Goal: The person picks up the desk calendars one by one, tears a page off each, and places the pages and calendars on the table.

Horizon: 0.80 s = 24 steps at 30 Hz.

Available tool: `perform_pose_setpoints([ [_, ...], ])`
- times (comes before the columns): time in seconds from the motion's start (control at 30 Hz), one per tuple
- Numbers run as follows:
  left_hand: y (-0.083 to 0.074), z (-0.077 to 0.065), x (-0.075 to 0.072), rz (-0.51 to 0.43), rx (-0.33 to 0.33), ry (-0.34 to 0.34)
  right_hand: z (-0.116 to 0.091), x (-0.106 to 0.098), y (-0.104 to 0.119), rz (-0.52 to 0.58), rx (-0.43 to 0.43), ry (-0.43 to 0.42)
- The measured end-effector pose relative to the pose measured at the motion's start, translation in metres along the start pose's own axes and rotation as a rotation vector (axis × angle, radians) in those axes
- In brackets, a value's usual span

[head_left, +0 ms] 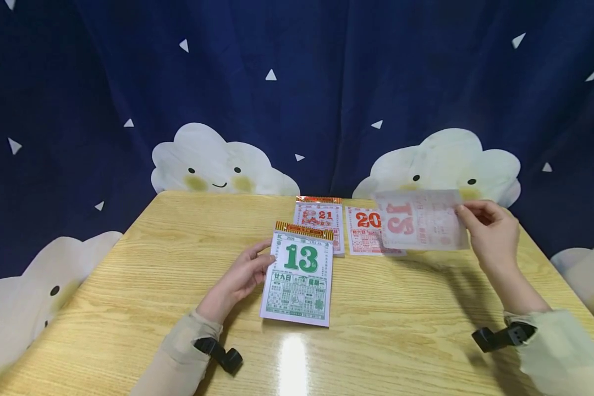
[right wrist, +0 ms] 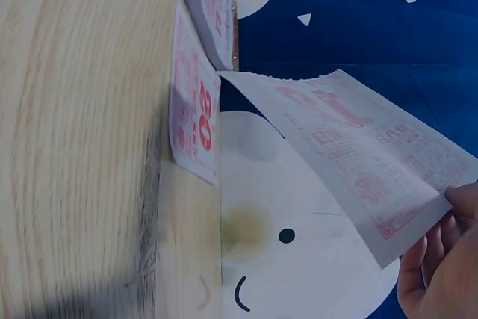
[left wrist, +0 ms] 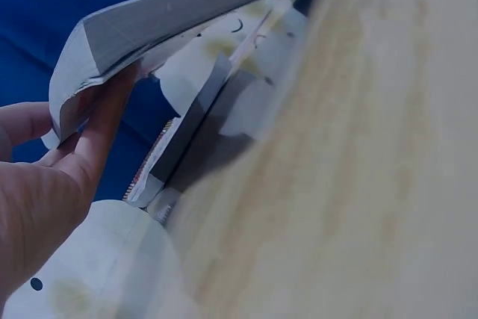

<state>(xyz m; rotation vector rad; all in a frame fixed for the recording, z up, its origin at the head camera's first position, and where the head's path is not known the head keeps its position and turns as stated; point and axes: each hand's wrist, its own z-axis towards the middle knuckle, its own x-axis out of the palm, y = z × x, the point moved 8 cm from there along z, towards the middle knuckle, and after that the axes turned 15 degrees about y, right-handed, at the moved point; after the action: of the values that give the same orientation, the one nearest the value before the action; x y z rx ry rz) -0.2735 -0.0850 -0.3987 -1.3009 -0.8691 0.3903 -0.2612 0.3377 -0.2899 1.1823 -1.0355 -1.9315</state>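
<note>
My left hand (head_left: 245, 272) grips the left edge of a thick tear-off calendar (head_left: 299, 291) with a green 13 on its top page. In the left wrist view this calendar (left wrist: 172, 28) is raised off the table, thumb on one side and fingers on the other. Out to the right, my right hand (head_left: 492, 234) pinches one end of a thin loose sheet (head_left: 425, 223). Reversed red numerals show through its back. The right wrist view shows the sheet (right wrist: 351, 155) in the air, its far edge ragged.
Behind the green calendar lies a second tear-off calendar (head_left: 322, 212) with a red 21, partly covered. Beside it, a single page (head_left: 363, 242) with a red 20 lies on the wooden table (head_left: 143, 286), partly hidden by the raised sheet. A dark blue curtain (head_left: 317, 99) hangs behind.
</note>
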Motion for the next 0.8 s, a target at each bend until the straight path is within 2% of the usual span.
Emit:
perform_pose_setpoints([
  [0.2,0.014,-0.001,-0.003,-0.017,-0.030,0.030,-0.006,-0.001,0.009,-0.167,-0.102,0.039],
  [0.37,0.019,-0.002,-0.003,-0.014,-0.049,0.082,-0.010,-0.002,0.016,-0.273,-0.186,0.045],
  [0.5,0.021,-0.003,0.001,0.012,-0.082,0.139,-0.016,0.004,0.027,-0.336,-0.317,0.082],
  [0.63,0.024,-0.005,0.004,0.084,-0.131,0.179,-0.030,0.016,0.039,-0.429,-0.482,0.154],
  [0.8,0.028,-0.005,0.004,0.229,-0.203,0.185,-0.046,0.032,0.043,-0.546,-0.561,0.266],
])
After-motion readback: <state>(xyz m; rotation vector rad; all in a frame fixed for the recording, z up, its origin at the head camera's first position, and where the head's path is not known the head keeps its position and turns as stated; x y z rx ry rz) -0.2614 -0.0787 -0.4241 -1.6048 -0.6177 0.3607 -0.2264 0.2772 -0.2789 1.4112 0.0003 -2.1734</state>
